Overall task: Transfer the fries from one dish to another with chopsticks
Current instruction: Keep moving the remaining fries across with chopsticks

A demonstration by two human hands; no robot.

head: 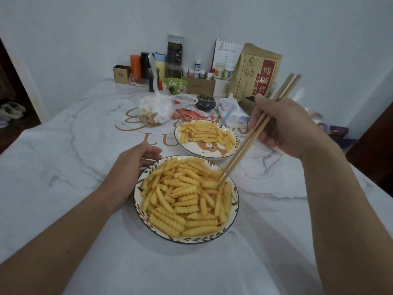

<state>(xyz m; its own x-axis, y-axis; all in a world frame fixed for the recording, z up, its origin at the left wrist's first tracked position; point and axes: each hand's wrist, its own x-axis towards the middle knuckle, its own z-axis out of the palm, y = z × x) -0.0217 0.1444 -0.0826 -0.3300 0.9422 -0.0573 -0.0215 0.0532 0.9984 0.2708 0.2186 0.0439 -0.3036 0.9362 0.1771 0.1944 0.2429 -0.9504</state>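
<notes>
1. The right hand (285, 126), in the right middle of the frame, has its fingers curled round a pair of wooden chopsticks (253, 135). The fingertips on the far side of the sticks are hidden by the hand itself.
2. The chopsticks slant down to the left, and their tips are among the crinkle-cut fries (182, 199) at the upper right of the near dish (234, 211). Whether the tips pinch a fry cannot be told, since they are buried in the pile.
3. The left hand (136, 160), left of centre, lies at the upper left rim of the near dish with its fingers loosely bent. Whether they touch the rim is hard to make out.
4. The near dish, at lower centre, is heaped with fries that hide most of its inside.
5. The far dish (219, 155), just above it, holds a thinner layer of fries (206, 133), and a brown picture shows on its floor.
6. Both dishes stand on a marbled white table (74, 167).
7. At the upper middle stand a plastic bag (157, 111), a tissue pack (230, 111), a green bowl (175, 85) and a brown paper bag (255, 71), along with small bottles too small to read.
</notes>
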